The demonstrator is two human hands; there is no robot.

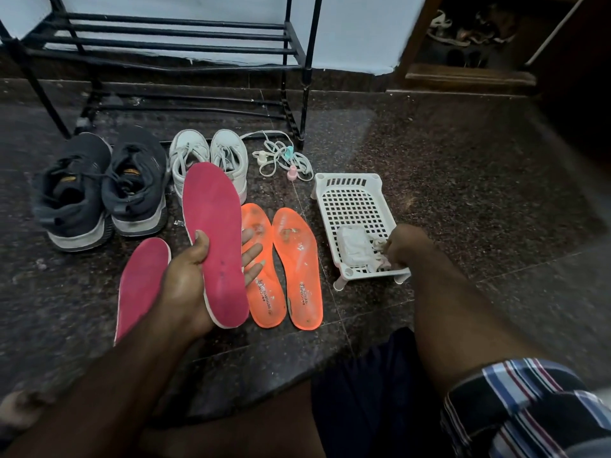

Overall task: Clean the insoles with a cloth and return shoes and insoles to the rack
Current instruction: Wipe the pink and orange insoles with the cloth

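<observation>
Insole in one hand, cloth in the other

Left hand (195, 285) holds a pink insole (215, 239) lifted off the floor, thumb curled over its near edge and fingers (253, 256) spread beneath the far edge, toe end pointing to 12 o'clock. Right hand (405, 246) reaches to 3 o'clock into a white plastic basket (350, 200), its fingers curled round a white cloth (360, 247) lying at the basket's near end.

Second pink insole (142, 285) lies flat on the dark stone floor (463, 193) at 9 o'clock of the held one, partly under the left wrist. Two orange insoles (284, 269) lie side by side between the held insole and the basket, printed side up and speckled with pale dirt.

Toward 12 o'clock, a pair of dark shoes (99, 186) stands at 10 o'clock and a pair of white shoes (211, 157) just beside them, partly hidden behind the raised insole. Loose white laces (284, 160) sit at 1 o'clock of the white pair. Behind them all stands a black metal rack (172, 38) against the wall.
</observation>
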